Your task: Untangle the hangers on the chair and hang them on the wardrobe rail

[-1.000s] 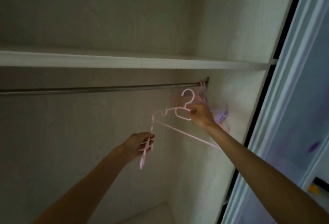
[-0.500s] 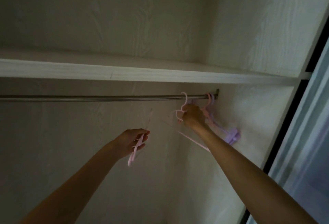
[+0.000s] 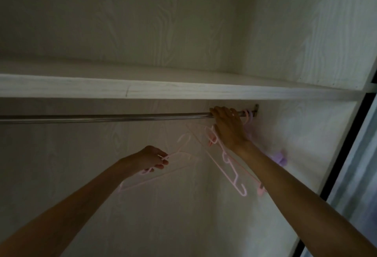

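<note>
A metal wardrobe rail (image 3: 102,117) runs under a pale shelf. My right hand (image 3: 228,128) is up at the rail's right end, fingers curled over the rail and around the top of a pink hanger (image 3: 230,167) that slopes down beneath my wrist. Further right, another pink hanger hook (image 3: 247,117) sits on the rail by the bracket, with a purple hanger (image 3: 279,157) hanging below it. My left hand (image 3: 153,157) is lower and to the left, shut on a second pink hanger (image 3: 163,177), which is blurred.
The shelf edge (image 3: 183,91) lies just above the rail. The wardrobe's right side wall (image 3: 306,134) and the sliding door frame (image 3: 346,175) close in on the right. The long left stretch of the rail carries nothing.
My right hand has risen from below the rail up onto it with the hanger. My left hand's hanger has swung from hanging down to lying more level.
</note>
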### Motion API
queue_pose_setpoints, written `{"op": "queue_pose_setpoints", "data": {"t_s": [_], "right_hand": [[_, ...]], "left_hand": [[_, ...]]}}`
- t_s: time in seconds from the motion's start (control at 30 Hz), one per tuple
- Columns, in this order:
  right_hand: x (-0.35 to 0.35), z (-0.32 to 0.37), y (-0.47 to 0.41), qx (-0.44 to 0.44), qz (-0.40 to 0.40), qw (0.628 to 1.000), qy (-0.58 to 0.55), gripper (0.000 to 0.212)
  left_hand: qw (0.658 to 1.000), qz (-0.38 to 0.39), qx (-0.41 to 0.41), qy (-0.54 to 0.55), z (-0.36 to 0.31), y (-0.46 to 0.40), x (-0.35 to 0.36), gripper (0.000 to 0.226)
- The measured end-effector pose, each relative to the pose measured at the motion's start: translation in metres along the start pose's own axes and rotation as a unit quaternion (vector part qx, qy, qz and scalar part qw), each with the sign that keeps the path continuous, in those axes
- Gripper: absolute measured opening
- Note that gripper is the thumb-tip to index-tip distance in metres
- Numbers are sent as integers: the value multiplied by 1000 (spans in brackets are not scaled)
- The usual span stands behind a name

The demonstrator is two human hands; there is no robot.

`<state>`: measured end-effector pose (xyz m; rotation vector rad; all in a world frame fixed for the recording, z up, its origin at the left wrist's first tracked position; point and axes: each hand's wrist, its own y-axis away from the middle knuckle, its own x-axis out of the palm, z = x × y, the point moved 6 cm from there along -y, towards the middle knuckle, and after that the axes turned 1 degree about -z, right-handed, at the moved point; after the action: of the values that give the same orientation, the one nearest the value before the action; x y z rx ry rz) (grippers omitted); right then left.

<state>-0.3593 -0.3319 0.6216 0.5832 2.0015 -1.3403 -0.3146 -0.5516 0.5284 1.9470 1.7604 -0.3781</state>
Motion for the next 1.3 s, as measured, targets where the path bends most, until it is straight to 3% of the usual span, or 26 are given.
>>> {"op": "queue_pose_setpoints", "data": {"t_s": [0.1,0.43,0.5,0.6,0.63,0.67,0.73,0.77,0.8,0.9,0.93,1.0,1.07,1.1,1.2,1.3], "right_hand": [[-8,-18,3,18,-55,998,13,64],[7,-77,25,99,65,993,14,71],[0,-74,26,100,37,994,-9,68],[-26,-50,35,75,-58,990,-101,49],[-26,-41,38,64,-7,987,-148,44],[-20,-29,46,54,110,972,-200,47],[-2,-4,74,47,386,890,-239,68],[0,5,88,51,457,852,-248,72],[0,15,96,51,480,836,-263,68],[-8,37,102,47,387,867,-311,23],[-10,40,103,65,355,870,-335,16],[-16,41,103,113,300,870,-373,28],[-27,35,98,141,234,893,-359,33],[-34,32,93,138,201,914,-324,33],[-45,19,69,127,133,961,-206,34],[-37,16,47,117,133,978,-110,39]], "left_hand": [[999,0,32,-36,-3,-7,3,33],[969,62,108,-212,-12,-10,23,31],[964,67,117,-231,-17,-8,23,31],[953,68,146,-257,-29,-2,20,31],[949,66,159,-264,-33,-2,18,30],[947,62,168,-267,-37,-3,14,30],[950,54,180,-250,-46,-5,8,32],[957,57,176,-222,-50,-5,7,33],[965,62,169,-190,-53,-6,6,34],[963,94,200,-154,-64,-2,14,31],[955,91,223,-171,-68,0,16,30],[939,69,288,-176,-78,5,19,31],[922,-19,347,-173,-89,15,12,30],[901,-105,375,-191,-96,21,5,31],[803,-336,412,-270,-114,40,-17,50],[776,-349,290,-437,-116,25,-24,61]]}}
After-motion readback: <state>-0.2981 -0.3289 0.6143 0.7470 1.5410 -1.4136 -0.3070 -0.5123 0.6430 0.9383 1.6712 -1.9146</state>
